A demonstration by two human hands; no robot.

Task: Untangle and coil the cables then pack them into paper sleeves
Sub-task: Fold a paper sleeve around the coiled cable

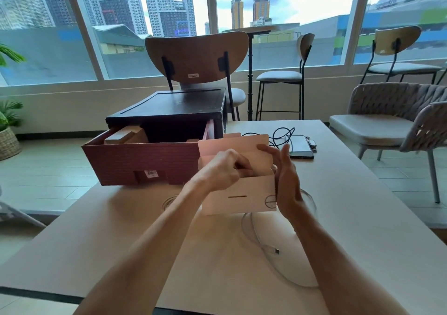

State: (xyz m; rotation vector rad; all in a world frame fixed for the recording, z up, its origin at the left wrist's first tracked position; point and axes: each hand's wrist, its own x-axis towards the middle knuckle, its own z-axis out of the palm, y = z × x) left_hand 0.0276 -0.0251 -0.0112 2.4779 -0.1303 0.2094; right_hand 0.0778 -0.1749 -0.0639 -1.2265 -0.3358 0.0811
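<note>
I hold a pale paper sleeve (242, 195) above the middle of the table. My left hand (223, 169) has its curled fingers pushed into the sleeve's open top; what they hold is hidden. My right hand (286, 179) grips the sleeve's right edge, thumb on the raised back flap. A white cable (260, 237) with a USB plug lies loose on the table below the sleeve. A dark cable (281, 133) loops at the far side.
A red-brown cardboard drawer box (135, 160) stands open at the left under a black case (174, 106). A phone (301, 146) and a small metal item lie at the far right. The table (350, 205) has chairs behind and to the right.
</note>
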